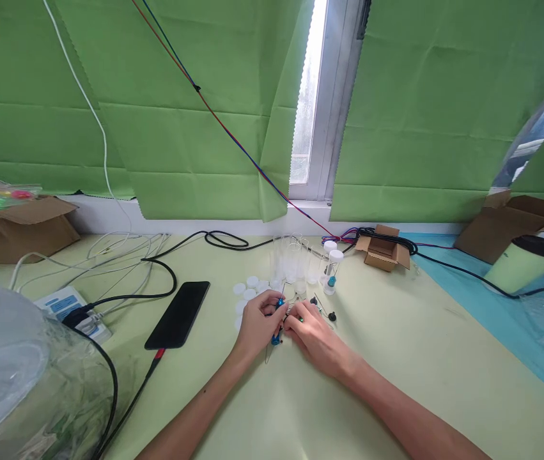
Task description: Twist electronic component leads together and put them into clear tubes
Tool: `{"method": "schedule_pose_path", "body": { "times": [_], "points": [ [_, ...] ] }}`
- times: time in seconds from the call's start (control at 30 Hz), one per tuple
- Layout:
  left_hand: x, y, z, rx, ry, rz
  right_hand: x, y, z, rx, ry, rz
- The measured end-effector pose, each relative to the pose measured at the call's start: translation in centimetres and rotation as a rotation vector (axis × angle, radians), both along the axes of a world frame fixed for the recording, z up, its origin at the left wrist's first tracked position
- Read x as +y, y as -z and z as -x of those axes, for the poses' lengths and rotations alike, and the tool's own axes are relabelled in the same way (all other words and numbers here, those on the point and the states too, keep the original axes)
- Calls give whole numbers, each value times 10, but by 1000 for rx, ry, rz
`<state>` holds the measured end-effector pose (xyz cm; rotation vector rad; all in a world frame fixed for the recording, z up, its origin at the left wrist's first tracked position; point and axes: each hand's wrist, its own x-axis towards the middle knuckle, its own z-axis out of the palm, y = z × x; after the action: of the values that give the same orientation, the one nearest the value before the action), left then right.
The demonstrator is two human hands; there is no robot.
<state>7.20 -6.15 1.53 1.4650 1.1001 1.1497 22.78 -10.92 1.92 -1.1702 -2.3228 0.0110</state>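
My left hand pinches a small blue electronic part with thin wire leads between thumb and fingertips. Close beside it, my right hand has its fingers curled down among small loose parts; what they grip is hidden. Another blue part with long leads lies just below my left fingertips. Past my right fingers lies a black round part with leads. Clear tubes stand in a group behind my hands. Two tubes have white caps, and the nearer capped tube has a blue part inside.
Several white caps lie left of the tubes. A black phone on a cable lies farther left, near a power strip and a large plastic-wrapped roll. A small open carton and a green cup are at right.
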Motion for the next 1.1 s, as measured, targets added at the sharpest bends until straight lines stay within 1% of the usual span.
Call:
{"method": "schedule_pose_path", "body": {
  "times": [0.13, 0.33, 0.47, 0.77, 1.1],
  "points": [
    [0, -3, -1, -16, 18, 20, 1, 1, 0, 77, 14, -27],
    [-2, -3, -2, -35, 45, 65, 5, 3, -1, 159, 79, -18],
    [-3, -3, -4, -46, 54, 79, 7, 4, -3, 233, 87, -28],
    [-13, -17, -5, -85, 104, 201, 9, 9, -6, 390, 153, 5],
    [-17, -24, -6, -140, 169, 248, 10, 9, -7, 419, 172, 24]
  ]
}}
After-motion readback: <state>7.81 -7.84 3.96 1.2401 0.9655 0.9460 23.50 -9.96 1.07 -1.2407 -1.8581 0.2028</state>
